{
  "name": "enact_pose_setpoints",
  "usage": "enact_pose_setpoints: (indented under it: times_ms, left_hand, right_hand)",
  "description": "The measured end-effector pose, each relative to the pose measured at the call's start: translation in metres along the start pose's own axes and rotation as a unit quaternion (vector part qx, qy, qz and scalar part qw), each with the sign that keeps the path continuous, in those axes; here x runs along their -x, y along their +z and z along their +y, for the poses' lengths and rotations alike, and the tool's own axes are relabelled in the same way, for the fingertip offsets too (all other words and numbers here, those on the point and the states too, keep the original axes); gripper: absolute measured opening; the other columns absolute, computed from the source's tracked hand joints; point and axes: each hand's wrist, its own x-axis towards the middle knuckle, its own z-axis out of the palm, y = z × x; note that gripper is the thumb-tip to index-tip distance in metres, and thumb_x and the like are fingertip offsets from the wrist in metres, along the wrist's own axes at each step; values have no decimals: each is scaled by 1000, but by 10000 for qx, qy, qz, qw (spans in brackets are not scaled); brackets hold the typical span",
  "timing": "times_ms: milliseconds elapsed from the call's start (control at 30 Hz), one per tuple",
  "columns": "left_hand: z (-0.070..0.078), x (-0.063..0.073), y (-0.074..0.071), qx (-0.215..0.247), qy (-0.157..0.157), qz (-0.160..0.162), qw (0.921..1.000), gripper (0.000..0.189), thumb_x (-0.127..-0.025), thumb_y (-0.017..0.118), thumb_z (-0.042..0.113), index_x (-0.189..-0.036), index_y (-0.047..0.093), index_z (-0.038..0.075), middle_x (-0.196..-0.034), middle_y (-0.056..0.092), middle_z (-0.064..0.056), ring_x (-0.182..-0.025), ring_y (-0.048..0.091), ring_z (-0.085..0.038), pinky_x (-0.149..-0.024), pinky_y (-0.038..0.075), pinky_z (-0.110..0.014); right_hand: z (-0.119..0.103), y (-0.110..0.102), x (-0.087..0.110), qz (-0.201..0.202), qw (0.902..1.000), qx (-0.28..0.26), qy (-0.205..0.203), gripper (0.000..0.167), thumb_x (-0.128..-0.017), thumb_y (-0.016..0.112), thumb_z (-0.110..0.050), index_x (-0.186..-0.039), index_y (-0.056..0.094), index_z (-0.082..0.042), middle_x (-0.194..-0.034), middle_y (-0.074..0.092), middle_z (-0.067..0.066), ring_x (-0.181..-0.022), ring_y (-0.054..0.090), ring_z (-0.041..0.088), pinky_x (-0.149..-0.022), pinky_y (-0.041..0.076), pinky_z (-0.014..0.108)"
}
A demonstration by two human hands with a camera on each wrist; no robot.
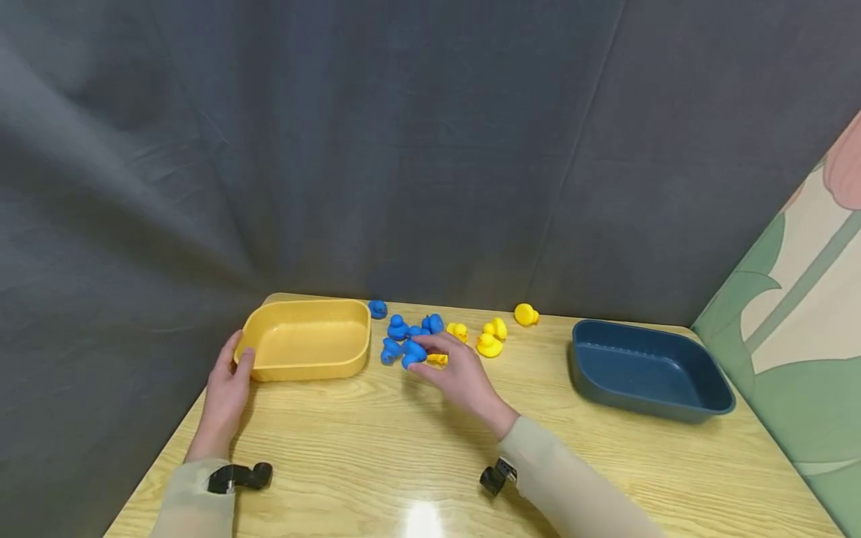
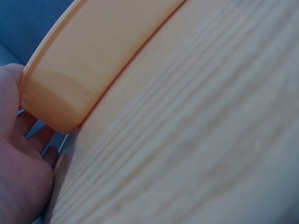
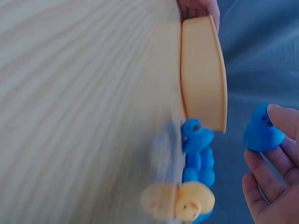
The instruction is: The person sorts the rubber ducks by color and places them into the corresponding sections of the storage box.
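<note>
My right hand pinches a blue toy duck between thumb and fingers, lifted off the table. Below and behind it lie several more blue ducks, loosely clustered. At the left, my left hand grips the near left corner of a yellow plastic bin, with the thumb at the rim and the other fingers along the outer side. Several yellow ducks sit just right of the blue ones, one partly hidden behind my right hand.
A dark blue bin stands on the right side of the wooden table. One yellow duck sits apart near the back edge. A dark grey curtain hangs behind the table, and a floral panel borders the right.
</note>
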Motion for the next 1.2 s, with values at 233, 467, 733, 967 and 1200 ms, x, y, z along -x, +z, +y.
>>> enact_pose_setpoints:
  times_ms: [233,467,733,967,1200]
  left_hand:
    - [0,1,0,104,-48,10,9999,72,-119,42,49,-180,15,22,-183,18,-14,-168,15,-35,-135,14,-56]
    - [2,2,1,210,29,39,9998,71,-119,44,46,-180,17,22,-183,20,-14,-167,18,-35,-135,16,-55]
    - [4,4,0,247,-67,60,9997,71,-119,44,48,-180,17,22,-183,20,-14,-168,16,-35,-135,15,-55]
    - [4,4,0,227,-75,43,9997,71,-119,44,48,-180,16,23,-183,18,-14,-168,15,-35,-135,15,-56]
    - [2,3,0,231,-60,52,9997,71,-119,44,48,-180,16,23,-183,18,-13,-168,15,-35,-135,15,-55]
  right_hand:
    - [-16,24,-23,-90,9995,-284,120,45,-99,87,-23,-141,76,-10,-132,73,3,-124,70,27,-108,57,51]
    - [-26,45,-41,-172,9983,-526,197,46,-100,86,-25,-143,75,-12,-131,70,1,-124,70,26,-106,59,52]
    - [-31,64,-56,-131,9994,-289,131,45,-101,85,-27,-141,75,-11,-133,69,3,-123,71,30,-104,60,46]
    - [-32,77,-63,-165,9998,56,57,44,-102,84,-30,-141,75,-13,-131,70,0,-121,70,23,-104,59,41]
    - [-31,85,-64,-171,9993,321,38,47,-101,85,-32,-143,74,-13,-124,70,-3,-115,70,26,-94,57,31]
